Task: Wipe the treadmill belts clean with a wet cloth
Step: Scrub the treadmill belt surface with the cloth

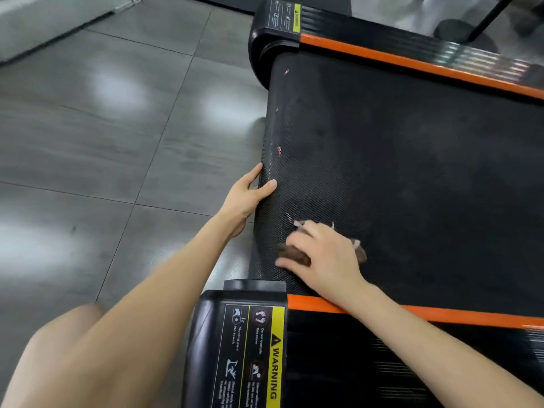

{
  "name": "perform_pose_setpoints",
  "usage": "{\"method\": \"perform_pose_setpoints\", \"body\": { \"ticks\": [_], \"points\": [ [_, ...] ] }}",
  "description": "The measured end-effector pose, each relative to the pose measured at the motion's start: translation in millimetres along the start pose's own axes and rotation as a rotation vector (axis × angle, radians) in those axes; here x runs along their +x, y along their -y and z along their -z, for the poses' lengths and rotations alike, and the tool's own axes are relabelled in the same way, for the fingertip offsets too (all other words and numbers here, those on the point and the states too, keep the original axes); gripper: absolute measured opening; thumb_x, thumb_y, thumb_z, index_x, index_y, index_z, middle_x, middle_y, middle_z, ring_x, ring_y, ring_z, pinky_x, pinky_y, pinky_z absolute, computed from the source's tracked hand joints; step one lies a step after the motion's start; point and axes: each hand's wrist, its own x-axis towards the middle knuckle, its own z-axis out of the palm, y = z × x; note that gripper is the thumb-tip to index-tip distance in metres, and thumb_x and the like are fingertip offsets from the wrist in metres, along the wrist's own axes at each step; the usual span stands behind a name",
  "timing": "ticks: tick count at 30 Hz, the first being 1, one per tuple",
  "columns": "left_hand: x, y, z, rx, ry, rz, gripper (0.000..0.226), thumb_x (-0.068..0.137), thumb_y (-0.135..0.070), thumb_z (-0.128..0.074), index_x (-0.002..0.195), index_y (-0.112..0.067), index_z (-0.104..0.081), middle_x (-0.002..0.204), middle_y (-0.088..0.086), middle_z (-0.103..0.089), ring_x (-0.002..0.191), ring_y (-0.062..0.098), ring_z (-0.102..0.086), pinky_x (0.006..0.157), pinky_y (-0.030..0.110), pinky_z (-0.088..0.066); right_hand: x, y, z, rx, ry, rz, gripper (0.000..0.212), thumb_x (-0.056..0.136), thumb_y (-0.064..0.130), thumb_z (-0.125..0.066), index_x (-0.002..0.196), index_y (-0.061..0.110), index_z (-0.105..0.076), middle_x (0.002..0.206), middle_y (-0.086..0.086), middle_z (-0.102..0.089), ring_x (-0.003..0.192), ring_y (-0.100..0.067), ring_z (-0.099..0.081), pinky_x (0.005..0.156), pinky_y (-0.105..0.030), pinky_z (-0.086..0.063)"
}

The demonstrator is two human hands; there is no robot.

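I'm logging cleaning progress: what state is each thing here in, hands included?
belt: faint dull smudges; wet or dry cannot be told.
cloth: bunched on the belt under the right hand.
left hand: grips the belt's end edge, thumb on top.
right hand: presses the cloth down, fingers spread.
warning label: stuck flat on the end cap.

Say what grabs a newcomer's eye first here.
The black belt fills the right side, framed by orange strips along both rails. Near its end the right hand presses a brown cloth onto it, while the left hand grips the belt's end edge. A yellow warning label sits at bottom centre.
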Motion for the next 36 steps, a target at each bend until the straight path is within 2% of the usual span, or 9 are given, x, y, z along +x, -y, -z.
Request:
{"method": "perform_pose_setpoints", "body": {
  "ticks": [4,9,16,21,24,26,30,33,36],
  "points": [
    [-2,1,-3,-0.03,-0.027,0.0,0.063,0.088,-0.019,-0.065,0.145,-0.021,-0.037,0.125,-0.019,-0.052,0.109,0.0,-0.057,0.096,0.025,-0.047,27,-13,-1,-0.051,0.016,0.023,0.039,0.078,0.061,-0.053,0.077,0.023,-0.063,0.077,0.001,-0.056,0.071,-0.021,-0.057,0.053,-0.031,-0.044],
    [0,4,-2,-0.038,-0.032,0.002,0.062,0.088,-0.019,-0.065,0.144,-0.021,-0.038,0.12,-0.02,-0.056,0.118,0.007,-0.055,0.102,0.033,-0.044,60,-15,-7,-0.075,-0.054,-0.195,0.036,0.079,0.057,-0.061,0.081,0.021,-0.062,0.082,0.0,-0.055,0.076,-0.022,-0.057,0.057,-0.028,-0.038],
    [-1,2,-1,-0.08,-0.026,0.034,0.058,0.092,-0.017,-0.06,0.145,-0.022,-0.036,0.132,-0.016,-0.05,0.123,0.009,-0.051,0.103,0.029,-0.042,6,-9,4,0.004,0.058,0.043,0.039,0.083,0.06,-0.05,0.08,0.023,-0.062,0.081,-0.001,-0.057,0.072,-0.021,-0.056,0.055,-0.034,-0.048],
    [-6,-6,-2,-0.023,-0.037,0.04,0.054,0.094,-0.014,-0.055,0.144,-0.023,-0.037,0.136,-0.01,-0.052,0.103,-0.001,-0.058,0.086,0.02,-0.048,98,-37,-9,-0.073,-0.071,-0.244,0.032,0.085,0.052,-0.059,0.082,0.02,-0.064,0.082,0.003,-0.054,0.08,-0.022,-0.057,0.06,-0.027,-0.029],
    [-6,-11,1,-0.003,0.026,0.062,0.068,0.088,0.0,-0.06,0.146,-0.023,-0.033,0.109,-0.018,-0.066,0.091,-0.002,-0.063,0.087,0.021,-0.049,133,-64,-17,-0.12,-0.136,-0.385,0.032,0.088,0.052,-0.056,0.095,0.022,-0.065,0.096,0.0,-0.058,0.092,-0.024,-0.056,0.065,-0.028,-0.029],
    [-4,-14,4,0.031,0.095,0.096,0.082,0.08,0.008,-0.063,0.148,-0.021,-0.028,0.101,-0.02,-0.067,0.098,0.004,-0.065,0.09,0.023,-0.048,147,-68,-15,-0.105,-0.173,-0.49,0.035,0.088,0.053,-0.055,0.103,0.022,-0.063,0.104,-0.003,-0.056,0.098,-0.026,-0.054,0.068,-0.03,-0.031],
    [2,-24,10,0.093,0.128,0.117,0.088,0.074,0.012,-0.067,0.147,-0.02,-0.03,0.128,-0.017,-0.056,0.106,0.006,-0.062,0.067,0.014,-0.051,109,-54,-6,-0.016,-0.017,-0.23,0.038,0.086,0.056,-0.051,0.108,0.027,-0.059,0.112,-0.004,-0.05,0.101,-0.024,-0.048,0.072,-0.035,-0.038],
    [5,-25,11,0.166,0.179,0.167,0.103,0.059,0.01,-0.078,0.147,-0.016,-0.03,0.122,0.0,-0.064,0.112,0.014,-0.06,0.097,0.03,-0.048,70,-44,-1,-0.028,0.034,0.065,0.037,0.082,0.055,-0.049,0.098,0.026,-0.066,0.103,-0.005,-0.056,0.086,-0.025,-0.053,0.061,-0.032,-0.044],
    [9,-29,13,0.246,0.149,0.183,0.112,0.052,0.002,-0.085,0.148,-0.014,-0.029,0.136,0.001,-0.054,0.128,0.02,-0.046,0.108,0.036,-0.037,124,-58,-13,-0.056,-0.003,0.054,0.029,0.079,0.05,-0.058,0.088,0.024,-0.068,0.092,-0.004,-0.057,0.078,-0.026,-0.055,0.056,-0.031,-0.044]
  ]
}}
